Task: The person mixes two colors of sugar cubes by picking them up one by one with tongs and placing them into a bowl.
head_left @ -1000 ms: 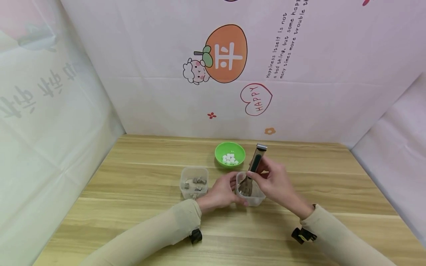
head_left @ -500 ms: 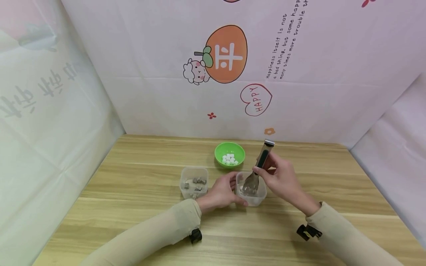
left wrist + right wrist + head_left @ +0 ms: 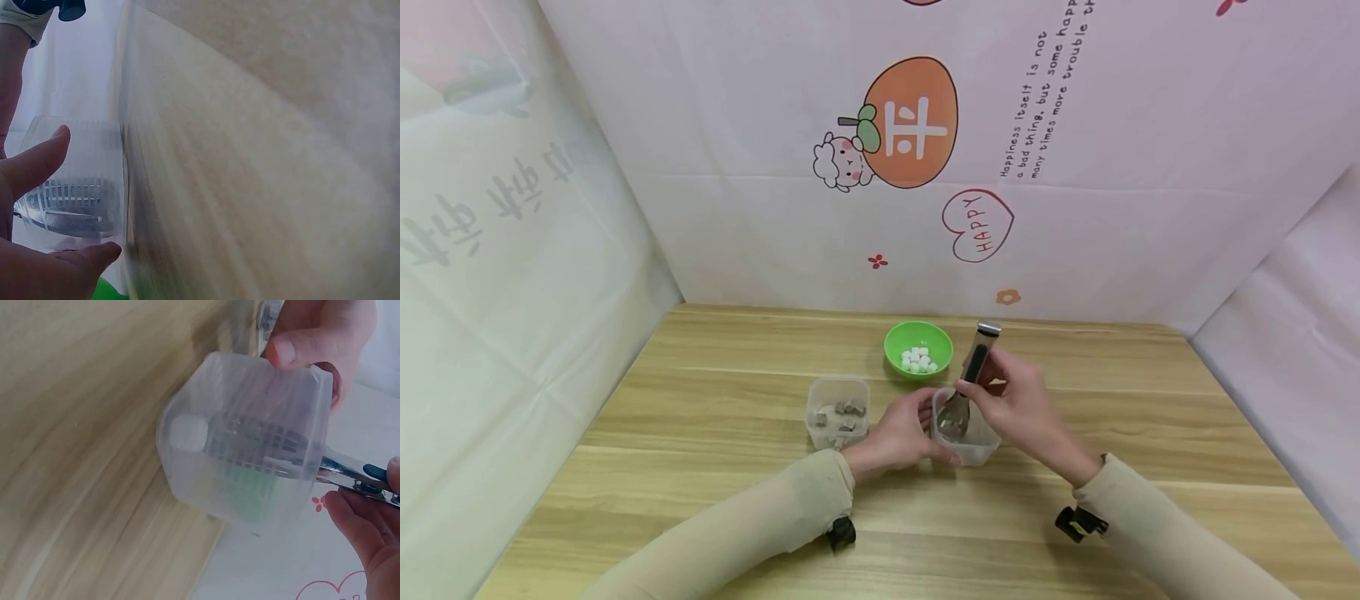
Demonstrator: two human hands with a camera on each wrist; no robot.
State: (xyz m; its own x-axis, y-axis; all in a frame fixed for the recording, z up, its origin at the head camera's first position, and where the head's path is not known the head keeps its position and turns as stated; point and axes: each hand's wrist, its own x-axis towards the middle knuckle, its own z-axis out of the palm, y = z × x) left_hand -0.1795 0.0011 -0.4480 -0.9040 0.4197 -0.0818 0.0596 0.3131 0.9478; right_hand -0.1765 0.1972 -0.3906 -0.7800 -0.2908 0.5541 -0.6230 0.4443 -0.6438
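The fingers (image 3: 355, 525) of the right hand (image 3: 1026, 412) are clamped on the handle of metal tongs (image 3: 976, 362), thumb on one side and fingertips on the other. The tongs lean to the right, their slotted heads down inside a clear container (image 3: 976, 455) — whether they hold anything, I cannot tell. The left hand (image 3: 897, 429) grips that same container from its left side, thumb at the near wall and fingers at the far one. In the right wrist view a single white piece (image 3: 189, 432) shows through the container's wall, near its bottom. Just left of the left hand stands a second clear container (image 3: 838, 387) with small grey metallic pieces (image 3: 844, 407) in it. Behind the two, a green bowl (image 3: 917, 332) holds a small heap of white cubes (image 3: 917, 360). All of this stands on a wood-grained counter (image 3: 715, 400), backed by a printed pale cloth (image 3: 760, 233).
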